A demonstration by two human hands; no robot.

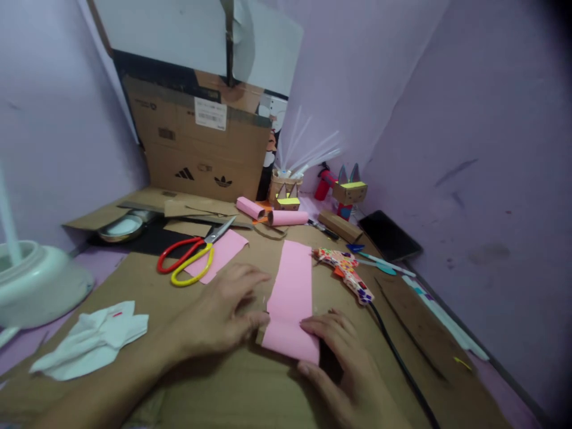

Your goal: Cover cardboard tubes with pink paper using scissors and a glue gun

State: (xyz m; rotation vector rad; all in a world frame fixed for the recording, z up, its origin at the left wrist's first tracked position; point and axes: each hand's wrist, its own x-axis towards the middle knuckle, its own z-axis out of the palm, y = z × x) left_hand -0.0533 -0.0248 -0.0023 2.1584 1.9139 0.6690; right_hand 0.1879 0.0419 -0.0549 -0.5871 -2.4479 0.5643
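Observation:
A strip of pink paper (292, 277) lies lengthwise on the cardboard sheet. Its near end bends over a brown cardboard piece, of which only a bit shows at the left side. My right hand (344, 363) grips this covered end, fingers on top of the paper and thumb at the near edge. At the other side, my left hand (227, 313) has its thumb against the left edge, with its fingers apart above the cardboard. Scissors (208, 245) with red and yellow handles rest on another pink piece (230, 253). A patterned glue gun (346, 268) lies right of the strip.
Two pink-covered tubes (288, 218) lie at the back, before a large cardboard box (205, 143). A white cloth (96, 339) and a white pot (40, 286) are at left. The glue gun's black cable (404, 369) runs toward me. A dark phone or tablet (389, 234) lies at right.

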